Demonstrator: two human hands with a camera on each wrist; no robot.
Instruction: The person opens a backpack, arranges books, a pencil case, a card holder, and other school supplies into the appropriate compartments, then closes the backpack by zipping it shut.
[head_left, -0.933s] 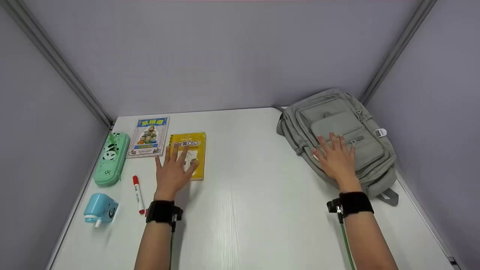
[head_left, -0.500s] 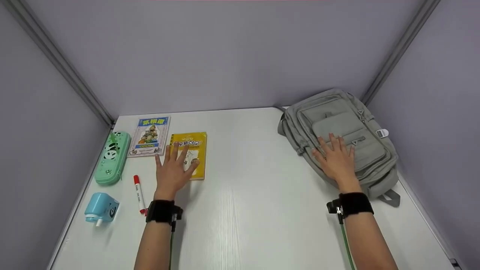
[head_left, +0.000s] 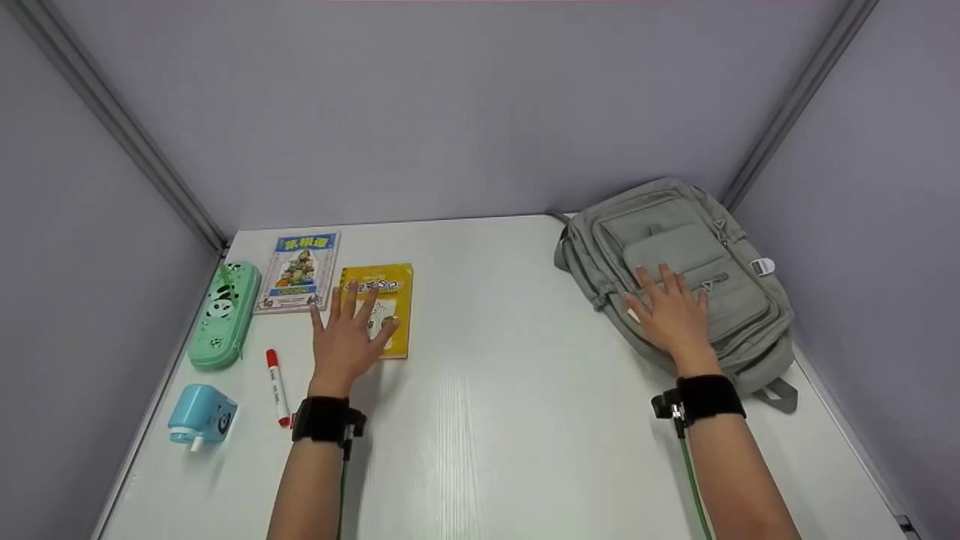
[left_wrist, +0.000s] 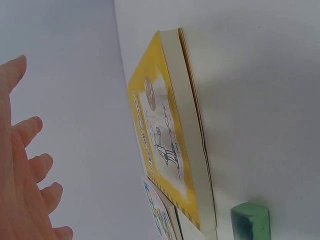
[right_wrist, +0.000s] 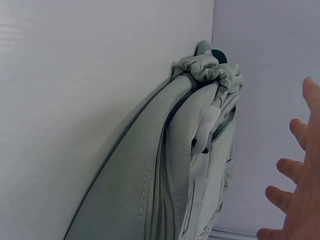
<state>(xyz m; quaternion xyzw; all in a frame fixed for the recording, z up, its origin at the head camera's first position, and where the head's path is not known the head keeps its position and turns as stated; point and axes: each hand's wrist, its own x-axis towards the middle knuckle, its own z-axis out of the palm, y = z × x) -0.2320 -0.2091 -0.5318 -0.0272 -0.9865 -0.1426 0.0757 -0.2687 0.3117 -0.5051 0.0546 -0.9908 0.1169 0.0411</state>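
Note:
My left hand, fingers spread, hovers over the lower left of a yellow paperback book. The left wrist view shows a gap between that hand and the book. Over the lower part of a grey backpack, my right hand is spread with straight fingers. In the right wrist view the fingers stand apart from the backpack. Neither hand holds anything. The backpack lies at the back right, with its front pockets facing up.
Left of the yellow book lie a pink-edged book, a green panda pencil case, a red-capped marker and a blue panda-print container. The left wrist view has a small green block. Grey panels enclose the white table.
My right hand has shifted very slightly upward in the head view. The left hand stays almost still, and the objects keep their places.

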